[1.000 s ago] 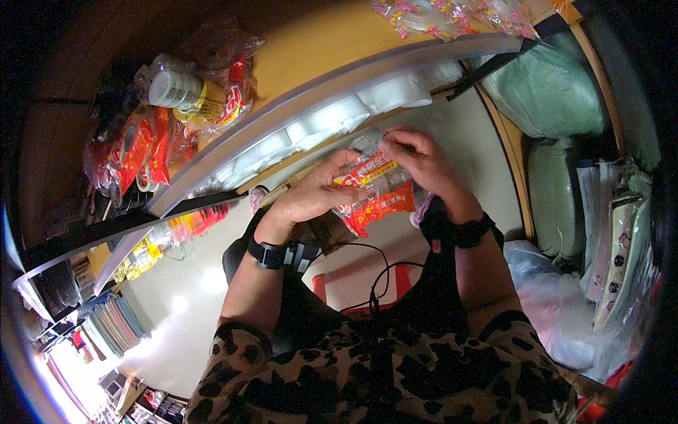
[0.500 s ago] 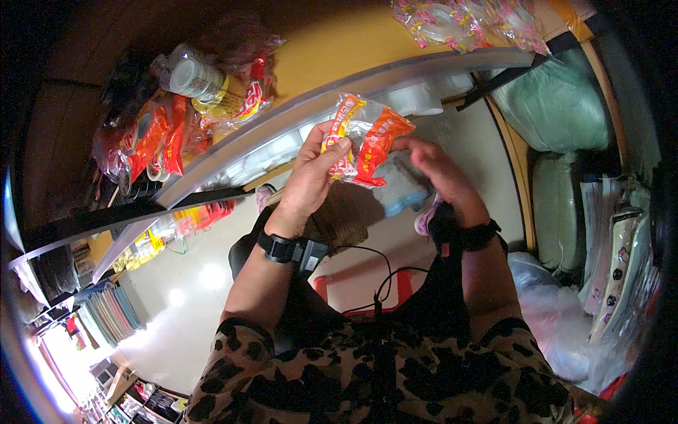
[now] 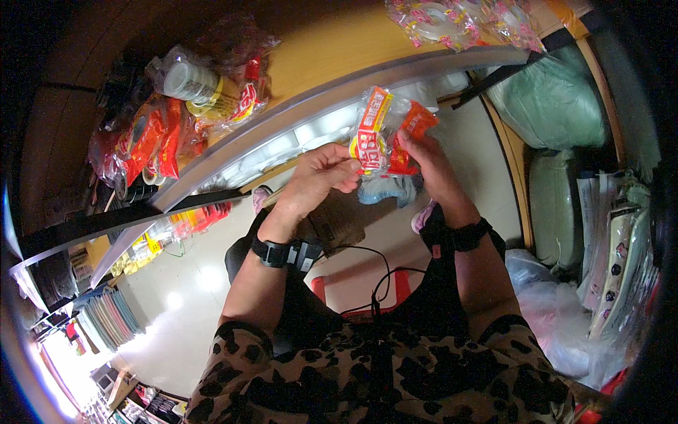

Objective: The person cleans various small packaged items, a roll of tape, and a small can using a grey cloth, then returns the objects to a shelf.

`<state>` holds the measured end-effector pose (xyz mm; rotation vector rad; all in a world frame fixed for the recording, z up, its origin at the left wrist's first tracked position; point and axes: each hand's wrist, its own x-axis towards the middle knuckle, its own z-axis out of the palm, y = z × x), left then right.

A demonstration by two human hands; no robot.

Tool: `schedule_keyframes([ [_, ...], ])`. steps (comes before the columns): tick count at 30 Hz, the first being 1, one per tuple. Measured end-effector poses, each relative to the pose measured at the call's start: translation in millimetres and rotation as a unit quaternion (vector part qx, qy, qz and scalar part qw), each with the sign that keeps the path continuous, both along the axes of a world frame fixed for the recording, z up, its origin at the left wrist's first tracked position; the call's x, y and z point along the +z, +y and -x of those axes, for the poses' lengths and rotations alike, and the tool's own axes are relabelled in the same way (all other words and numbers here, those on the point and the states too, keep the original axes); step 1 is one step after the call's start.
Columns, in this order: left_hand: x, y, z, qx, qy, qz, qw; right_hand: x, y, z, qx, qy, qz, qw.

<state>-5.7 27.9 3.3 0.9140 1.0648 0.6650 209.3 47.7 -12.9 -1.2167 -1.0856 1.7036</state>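
Note:
A clear plastic packet [image 3: 372, 136] with red, orange and yellow print is stretched between my hands, in front of the shelf edge. My left hand [image 3: 319, 177] pinches its lower left edge between thumb and fingers. On the opposite side, my right hand [image 3: 432, 162] grips the red right-hand part with the thumb over it; most of its other fingers are hidden. The packet is see-through in the middle, but I cannot make out what it contains.
On the shelf [image 3: 318, 53] ahead lie wrapped tape rolls [image 3: 191, 81], red packets [image 3: 166, 134] at left and pink-printed packets [image 3: 431, 21] at right. Below sit a cardboard box [image 3: 332, 222] and black cable [image 3: 385, 265]. Plastic bags [image 3: 551, 304] stand at right.
My right hand has come in from the right and taken hold of the packet's right side. The packet has turned more upright and shifted right, while my left hand's grip has moved lower on it.

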Motion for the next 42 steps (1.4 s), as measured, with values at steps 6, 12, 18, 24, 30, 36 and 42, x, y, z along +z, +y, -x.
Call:
schedule_keyframes([
  [6,4.4,2.4,3.3,-0.005,-0.019,-0.04,0.999,-6.2,5.0,-12.5,-0.026,0.022,0.009,0.999],
  [12,-2.0,3.0,0.5,0.067,-0.034,-0.093,0.993,-2.0,3.4,-8.0,-0.037,0.103,0.016,0.994],
  [18,-3.3,-2.6,-9.7,0.012,-0.062,0.038,0.997,-6.2,0.4,6.5,-0.073,0.147,0.013,0.986],
  [24,-7.7,-12.5,-33.3,-0.035,-0.1,0.094,0.99,-6.0,-8.2,18.3,-0.035,0.061,-0.039,0.997],
  [30,-4.6,-12.8,-27.7,-0.041,-0.082,0.067,0.993,-30.0,-5.7,6.8,-0.08,0.097,-0.016,0.992],
  [36,2.1,-11.2,-26.0,-0.057,-0.069,0.065,0.994,-68.6,-4.5,-14.7,-0.013,-0.071,-0.154,0.985],
  [42,0.7,-12.5,-21.8,-0.05,-0.038,0.048,0.997,-33.1,-0.8,-1.2,-0.1,0.121,-0.02,0.987],
])
